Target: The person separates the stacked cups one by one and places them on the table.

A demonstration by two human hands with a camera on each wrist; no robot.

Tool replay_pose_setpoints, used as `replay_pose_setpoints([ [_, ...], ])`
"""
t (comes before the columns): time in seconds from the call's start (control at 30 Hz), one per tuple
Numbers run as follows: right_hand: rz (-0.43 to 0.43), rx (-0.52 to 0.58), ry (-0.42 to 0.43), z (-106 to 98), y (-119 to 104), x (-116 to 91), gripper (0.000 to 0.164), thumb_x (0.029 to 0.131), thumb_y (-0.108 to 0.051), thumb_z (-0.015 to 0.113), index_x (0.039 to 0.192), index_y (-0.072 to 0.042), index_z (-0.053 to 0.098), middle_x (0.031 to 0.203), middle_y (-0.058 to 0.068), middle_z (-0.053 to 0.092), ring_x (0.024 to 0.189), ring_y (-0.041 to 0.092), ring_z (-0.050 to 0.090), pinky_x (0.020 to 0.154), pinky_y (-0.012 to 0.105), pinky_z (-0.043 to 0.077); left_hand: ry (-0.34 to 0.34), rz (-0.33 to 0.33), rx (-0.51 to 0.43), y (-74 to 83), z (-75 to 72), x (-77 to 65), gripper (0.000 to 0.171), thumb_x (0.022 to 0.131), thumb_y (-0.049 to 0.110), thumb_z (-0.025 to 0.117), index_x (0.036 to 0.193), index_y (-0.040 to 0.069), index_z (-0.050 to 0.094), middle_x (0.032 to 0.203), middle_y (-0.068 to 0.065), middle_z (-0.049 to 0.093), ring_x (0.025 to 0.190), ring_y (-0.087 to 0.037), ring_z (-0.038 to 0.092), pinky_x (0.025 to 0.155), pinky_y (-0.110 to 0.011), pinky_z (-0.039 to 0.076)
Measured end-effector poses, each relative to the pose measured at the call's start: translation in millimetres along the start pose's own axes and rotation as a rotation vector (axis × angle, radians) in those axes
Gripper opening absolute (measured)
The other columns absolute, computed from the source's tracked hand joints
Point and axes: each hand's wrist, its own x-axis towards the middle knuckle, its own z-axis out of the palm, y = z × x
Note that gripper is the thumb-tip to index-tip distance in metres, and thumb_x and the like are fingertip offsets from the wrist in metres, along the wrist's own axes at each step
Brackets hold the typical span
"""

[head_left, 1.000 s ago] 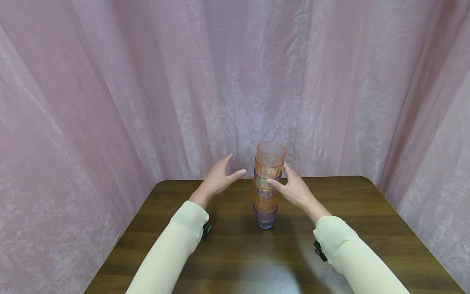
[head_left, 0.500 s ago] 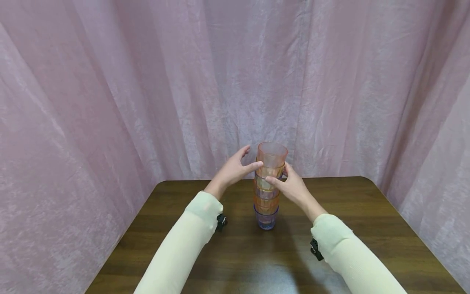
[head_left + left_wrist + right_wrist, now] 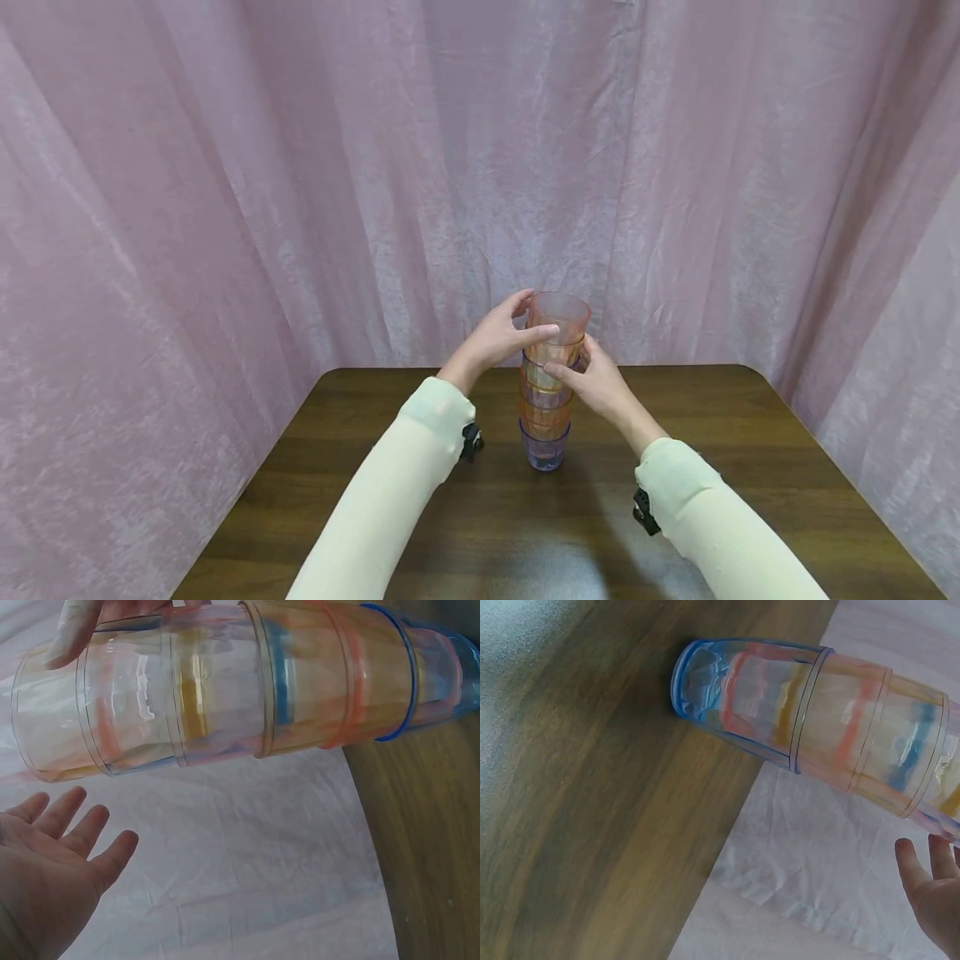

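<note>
Upright cup stack [image 3: 546, 414] sits 3 o'clock of L hand [image 3: 495, 340] (fingers spread), 9 o'clock of R hand [image 3: 598, 383] (pinching it).

There are six cups [image 3: 546, 417], two hands [image 3: 491, 340], two sleeves [image 3: 386, 500] and one table [image 3: 285, 483].

No text, label, brand, number or sign can be read in any of the views.
</note>
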Motion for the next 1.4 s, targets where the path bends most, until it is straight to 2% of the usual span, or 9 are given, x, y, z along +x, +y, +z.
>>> replay_pose_setpoints([
  [0.07, -0.002, -0.008, -0.002, -0.2, 0.7, 0.1, 0.082, 0.095, -0.032, 0.069, 0.157, -0.008, 0.020, 0.153, 0.021, 0.038, 0.136, 0.043, 0.040, 0.108, 0.059, 0.035, -0.006, 0.009, -0.007, 1.2, 0.8, 1.4, 0.091, 0.085, 0.054, 0.073, 0.157, 0.022, 0.027, 0.157, -0.008, 0.035, 0.143, -0.027, 0.033, 0.111, -0.053, 0.034],
  [0.3, -0.016, -0.025, 0.003, 0.3, 3.0, -1.1, 0.086, 0.092, -0.046, 0.069, 0.157, -0.015, 0.022, 0.152, 0.015, 0.041, 0.136, 0.039, 0.042, 0.108, 0.057, 0.036, -0.024, 0.057, -0.048, 2.9, 2.2, 4.4, 0.085, 0.088, 0.045, 0.074, 0.155, 0.013, 0.033, 0.153, -0.005, 0.043, 0.141, -0.025, 0.036, 0.111, -0.048, 0.035],
  [0.47, -0.017, -0.021, 0.008, 0.3, 2.7, -1.1, 0.086, 0.091, -0.047, 0.069, 0.157, -0.017, 0.023, 0.152, 0.014, 0.042, 0.135, 0.038, 0.043, 0.108, 0.057, 0.037, -0.022, 0.079, -0.063, 2.9, 2.7, 5.7, 0.081, 0.088, 0.043, 0.074, 0.153, 0.013, 0.037, 0.148, -0.002, 0.049, 0.140, -0.023, 0.038, 0.111, -0.047, 0.036],
  [0.7, -0.035, -0.019, 0.005, 1.2, 3.4, 0.8, 0.082, 0.093, -0.045, 0.068, 0.155, -0.014, 0.025, 0.149, 0.015, 0.044, 0.133, 0.038, 0.045, 0.107, 0.056, 0.038, 0.022, 0.087, -0.101, 4.3, 5.4, 6.5, 0.083, 0.085, 0.042, 0.078, 0.152, 0.014, 0.039, 0.145, -0.001, 0.052, 0.137, -0.021, 0.042, 0.110, -0.045, 0.038],
  [0.87, -0.044, -0.022, 0.017, 2.0, 4.4, 2.8, 0.079, 0.092, -0.044, 0.069, 0.154, -0.015, 0.029, 0.147, 0.014, 0.047, 0.132, 0.037, 0.046, 0.107, 0.056, 0.038, 0.069, 0.134, -0.134, 12.1, 4.9, 8.1, 0.082, 0.084, 0.037, 0.080, 0.151, 0.012, 0.040, 0.143, 0.000, 0.054, 0.134, -0.021, 0.046, 0.109, -0.042, 0.039],
  [1.1, -0.045, -0.002, 0.012, 1.6, 3.5, 3.8, 0.082, 0.092, -0.042, 0.071, 0.155, -0.014, 0.027, 0.148, 0.014, 0.046, 0.132, 0.037, 0.048, 0.106, 0.053, 0.041, 0.133, 0.167, -0.275, 25.1, -11.7, 6.1, 0.074, 0.086, 0.030, 0.079, 0.149, 0.015, 0.043, 0.139, 0.002, 0.056, 0.127, -0.019, 0.050, 0.108, -0.039, 0.040],
  [1.27, 0.019, -0.019, 0.000, -1.2, 1.2, 2.3, 0.090, 0.090, -0.051, 0.069, 0.156, -0.012, 0.023, 0.153, 0.016, 0.039, 0.135, 0.039, 0.044, 0.107, 0.054, 0.039, 0.174, 0.193, -0.295, 30.6, -30.4, 1.8, 0.074, 0.085, 0.031, 0.080, 0.148, 0.016, 0.044, 0.136, 0.006, 0.057, 0.121, -0.019, 0.052, 0.102, -0.040, 0.045],
  [1.4, 0.040, -0.039, -0.004, -4.2, 1.5, 1.3, 0.095, 0.089, -0.055, 0.068, 0.157, -0.011, 0.019, 0.156, 0.018, 0.035, 0.137, 0.041, 0.040, 0.109, 0.055, 0.035, 0.201, 0.199, -0.283, 28.9, -44.1, -1.0, 0.074, 0.085, 0.029, 0.080, 0.148, 0.016, 0.044, 0.136, 0.005, 0.056, 0.120, -0.019, 0.052, 0.100, -0.039, 0.045],
])
